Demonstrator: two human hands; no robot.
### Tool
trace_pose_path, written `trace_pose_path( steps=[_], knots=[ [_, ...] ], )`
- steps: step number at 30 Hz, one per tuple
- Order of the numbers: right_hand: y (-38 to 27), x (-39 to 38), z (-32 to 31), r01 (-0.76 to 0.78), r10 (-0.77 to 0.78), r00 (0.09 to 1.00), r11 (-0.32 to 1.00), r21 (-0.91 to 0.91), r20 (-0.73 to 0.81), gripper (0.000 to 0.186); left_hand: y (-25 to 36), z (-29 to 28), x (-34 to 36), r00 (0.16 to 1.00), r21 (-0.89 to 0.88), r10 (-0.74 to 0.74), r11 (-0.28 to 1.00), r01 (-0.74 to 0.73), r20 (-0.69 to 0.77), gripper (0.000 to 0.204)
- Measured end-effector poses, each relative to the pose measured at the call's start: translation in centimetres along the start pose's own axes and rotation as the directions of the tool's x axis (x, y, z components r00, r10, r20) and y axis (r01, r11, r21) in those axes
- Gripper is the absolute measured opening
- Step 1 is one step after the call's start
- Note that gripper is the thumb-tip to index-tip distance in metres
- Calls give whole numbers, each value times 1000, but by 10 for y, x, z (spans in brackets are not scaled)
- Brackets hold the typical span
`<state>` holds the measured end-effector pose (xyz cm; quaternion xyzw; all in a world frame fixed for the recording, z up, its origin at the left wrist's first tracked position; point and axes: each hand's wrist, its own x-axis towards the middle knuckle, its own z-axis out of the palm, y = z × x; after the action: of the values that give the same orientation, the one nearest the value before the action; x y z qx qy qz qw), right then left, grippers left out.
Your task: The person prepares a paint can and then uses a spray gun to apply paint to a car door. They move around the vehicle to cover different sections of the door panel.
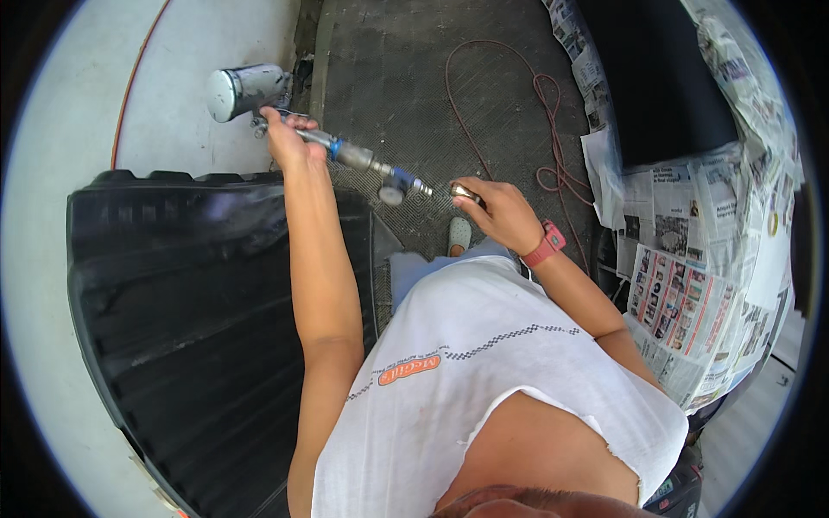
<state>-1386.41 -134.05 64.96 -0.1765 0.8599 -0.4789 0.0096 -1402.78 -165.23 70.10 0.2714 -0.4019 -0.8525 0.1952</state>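
- The gun [350, 154], grey metal, is held in the air over the left edge of the floor [389, 73], beyond the upper edge of the black liner [199, 319].
- It is gripped by the left hand [292, 142], whose fingers are closed around it just beside the cup [226, 95]; the cup is tilted onto its side, its round end turned to the left.
- Blue parts and a round gauge [391, 195] are carried on the gun's tail, which is pointed at the right hand.
- A metal coupler [467, 192] is held by the right hand [508, 216], thumb and fingers drawn in narrowly about it; the coupler and the gun's tip are near each other, with a small gap between.
- A red watch [546, 244] is worn on the right wrist.
- A thin reddish hose [560, 173] is laid in loops along the right side of the floor; whether it is joined to the coupler cannot be told.
- One pale shoe [460, 233] is seen on the floor below the hands.
- At the right, a black panel [661, 82] is bordered by newspaper [682, 293].
- At the left, another red hose [129, 91] is stretched along a white surface [194, 34].
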Motion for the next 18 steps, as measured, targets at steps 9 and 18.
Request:
trace_pose_path(
  steps=[9,18],
  knots=[
    [22,177,-15,-81,81,997,996,-33,13,30,-19,107,134,995,76,41,997,-34,-92,42],
    [60,368,3,-83,80,991,996,-21,-109,28,-37,195,329,997,59,-54,997,57,-53,48]
  ],
)
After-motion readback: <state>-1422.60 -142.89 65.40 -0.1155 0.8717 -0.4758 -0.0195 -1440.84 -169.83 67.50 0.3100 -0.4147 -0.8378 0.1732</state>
